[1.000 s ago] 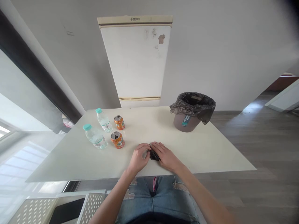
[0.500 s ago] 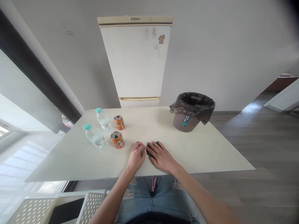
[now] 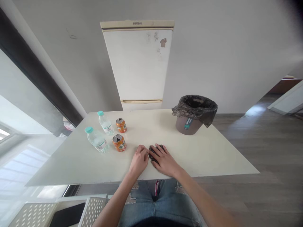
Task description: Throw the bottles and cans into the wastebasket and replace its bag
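A small folded black plastic bag (image 3: 153, 155) lies on the white table near its front edge, mostly covered by my hands. My right hand (image 3: 163, 160) rests flat over it with the fingers spread, pressing it to the tabletop. At the bag's left edge, the fingers of my left hand (image 3: 140, 158) are pinched together on it. Left of my hands stand two orange drink cans, a nearer can (image 3: 119, 143) and a farther can (image 3: 121, 125). Beside them are two clear bottles with teal caps, a nearer bottle (image 3: 97, 140) and a farther bottle (image 3: 106, 124).
A brown trash bin (image 3: 184, 126) lined with a black bag stands at the table's back right. Behind the white table (image 3: 208, 157) is a white refrigerator (image 3: 139, 66) against a grey wall. White perforated baskets (image 3: 33, 214) sit low at the left.
The whole view has shifted slightly, with everything a little lower in the picture. My left fingers have moved slightly at the bag's edge, while my right hand stays on the bag.
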`<state>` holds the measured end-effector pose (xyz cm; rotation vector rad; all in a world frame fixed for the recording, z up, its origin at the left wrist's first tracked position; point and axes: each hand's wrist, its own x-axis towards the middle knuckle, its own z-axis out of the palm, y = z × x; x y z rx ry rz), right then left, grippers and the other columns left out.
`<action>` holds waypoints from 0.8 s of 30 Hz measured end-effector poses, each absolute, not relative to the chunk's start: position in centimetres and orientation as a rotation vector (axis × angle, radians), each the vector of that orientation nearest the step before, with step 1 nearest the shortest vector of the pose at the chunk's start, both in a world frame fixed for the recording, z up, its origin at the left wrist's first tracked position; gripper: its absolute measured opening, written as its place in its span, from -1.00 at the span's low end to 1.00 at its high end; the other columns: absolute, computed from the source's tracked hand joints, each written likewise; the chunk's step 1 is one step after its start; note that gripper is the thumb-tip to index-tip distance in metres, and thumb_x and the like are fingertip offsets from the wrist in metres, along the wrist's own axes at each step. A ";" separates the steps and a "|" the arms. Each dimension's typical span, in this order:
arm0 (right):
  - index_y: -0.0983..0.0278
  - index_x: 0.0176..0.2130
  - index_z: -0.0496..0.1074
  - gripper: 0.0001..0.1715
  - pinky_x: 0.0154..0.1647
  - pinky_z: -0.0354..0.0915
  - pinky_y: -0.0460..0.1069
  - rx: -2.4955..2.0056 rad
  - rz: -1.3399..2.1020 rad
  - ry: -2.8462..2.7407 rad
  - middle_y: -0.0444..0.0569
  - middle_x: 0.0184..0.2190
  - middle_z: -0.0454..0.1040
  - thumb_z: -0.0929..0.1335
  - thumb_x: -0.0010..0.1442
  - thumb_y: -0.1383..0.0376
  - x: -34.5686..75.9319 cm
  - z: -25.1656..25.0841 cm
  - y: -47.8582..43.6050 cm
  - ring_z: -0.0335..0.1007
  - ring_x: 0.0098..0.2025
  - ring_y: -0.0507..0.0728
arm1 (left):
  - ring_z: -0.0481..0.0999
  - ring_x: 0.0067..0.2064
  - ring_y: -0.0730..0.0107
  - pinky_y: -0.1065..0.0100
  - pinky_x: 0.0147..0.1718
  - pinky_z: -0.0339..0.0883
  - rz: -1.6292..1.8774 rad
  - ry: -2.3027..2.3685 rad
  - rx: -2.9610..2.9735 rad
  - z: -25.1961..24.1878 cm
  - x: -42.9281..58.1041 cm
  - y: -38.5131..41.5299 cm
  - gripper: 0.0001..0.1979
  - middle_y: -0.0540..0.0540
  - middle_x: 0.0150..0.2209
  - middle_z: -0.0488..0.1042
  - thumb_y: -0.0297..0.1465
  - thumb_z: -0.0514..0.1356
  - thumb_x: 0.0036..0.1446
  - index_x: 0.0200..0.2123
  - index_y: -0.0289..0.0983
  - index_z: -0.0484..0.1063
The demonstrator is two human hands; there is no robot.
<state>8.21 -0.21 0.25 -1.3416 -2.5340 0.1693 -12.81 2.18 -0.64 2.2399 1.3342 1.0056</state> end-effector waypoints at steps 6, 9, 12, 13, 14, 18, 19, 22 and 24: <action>-0.02 0.53 0.11 -0.36 0.54 -0.03 0.42 -1.444 0.136 -2.473 -0.09 0.55 0.05 0.15 0.55 0.10 13.6 -0.4 0.4 0.02 0.56 0.34 | 0.54 -0.10 0.30 0.22 0.00 0.46 0.991 1.334 2.226 -0.8 -12.9 2.2 -0.70 -0.12 -0.08 0.37 -0.69 0.07 0.15 -0.20 -0.21 0.44; -0.06 0.53 0.10 -0.35 0.53 -0.02 0.43 -1.610 0.082 -2.424 -0.10 0.56 0.03 0.14 0.54 0.03 20.8 -1.2 0.3 0.02 0.55 0.35 | 0.53 -0.12 0.31 0.22 -0.01 0.45 0.981 1.338 2.223 -0.8 -13.0 2.2 -0.71 -0.12 -0.08 0.37 -0.68 0.07 0.16 -0.20 -0.21 0.44; -0.06 0.52 0.12 -0.33 0.52 0.01 0.43 -1.828 0.029 -2.325 -0.07 0.55 0.06 0.12 0.53 -0.04 29.5 -2.0 -0.5 0.03 0.55 0.35 | 0.53 -0.11 0.30 0.21 0.00 0.45 0.968 1.346 2.229 -0.9 -12.9 2.2 -0.71 -0.12 -0.07 0.38 -0.67 0.08 0.16 -0.19 -0.21 0.44; -0.07 0.52 0.11 -0.32 0.51 0.02 0.43 -1.880 0.024 -2.302 -0.07 0.55 0.06 0.11 0.53 -0.06 32.2 -2.2 -0.9 0.02 0.55 0.34 | 0.53 -0.11 0.29 0.21 0.01 0.45 0.961 1.352 2.231 -0.8 -12.9 2.2 -0.70 -0.12 -0.07 0.38 -0.67 0.08 0.16 -0.19 -0.21 0.45; -0.08 0.53 0.09 -0.30 0.51 0.02 0.44 -1.921 0.021 -2.277 -0.08 0.56 0.04 0.10 0.52 -0.08 34.5 -2.4 -1.3 0.00 0.56 0.35 | 0.52 -0.10 0.29 0.21 0.01 0.45 0.954 1.359 2.231 -0.8 -12.9 2.2 -0.70 -0.12 -0.07 0.38 -0.68 0.08 0.15 -0.19 -0.21 0.45; -0.04 0.57 -0.09 -0.23 0.53 -0.02 0.42 -1.963 0.047 -2.233 -0.05 0.57 0.01 0.10 0.52 -0.09 39.0 -2.9 -2.2 -0.07 0.58 0.32 | 0.51 -0.08 0.27 0.19 0.03 0.44 0.934 1.374 2.233 -0.8 -12.9 2.2 -0.69 -0.13 -0.07 0.38 -0.67 0.08 0.15 -0.18 -0.21 0.45; -0.03 0.57 -0.11 -0.23 0.54 -0.03 0.42 -1.958 0.054 -2.235 -0.04 0.57 0.01 0.10 0.52 -0.08 39.1 -3.0 -2.2 -0.09 0.59 0.31 | 0.51 -0.08 0.27 0.19 0.03 0.44 0.930 1.373 2.235 -0.8 -12.9 2.2 -0.70 -0.13 -0.06 0.38 -0.67 0.08 0.15 -0.18 -0.21 0.45; -0.07 0.56 -0.04 -0.25 0.53 -0.04 0.44 -1.943 0.037 -2.254 -0.07 0.56 0.03 0.12 0.51 -0.09 38.1 -2.9 -2.2 -0.09 0.59 0.32 | 0.51 -0.08 0.27 0.19 0.03 0.43 0.928 1.371 2.236 -1.0 -12.9 2.2 -0.70 -0.13 -0.06 0.38 -0.68 0.08 0.15 -0.20 -0.21 0.44; -0.10 0.54 0.02 -0.26 0.53 -0.03 0.45 -1.925 0.001 -2.278 -0.08 0.55 0.05 0.15 0.49 -0.11 37.6 -2.6 -2.2 -0.07 0.58 0.35 | 0.51 -0.09 0.27 0.20 0.03 0.43 0.934 1.373 2.233 -1.1 -13.0 2.3 -0.69 -0.12 -0.07 0.38 -0.69 0.08 0.14 -0.20 -0.21 0.45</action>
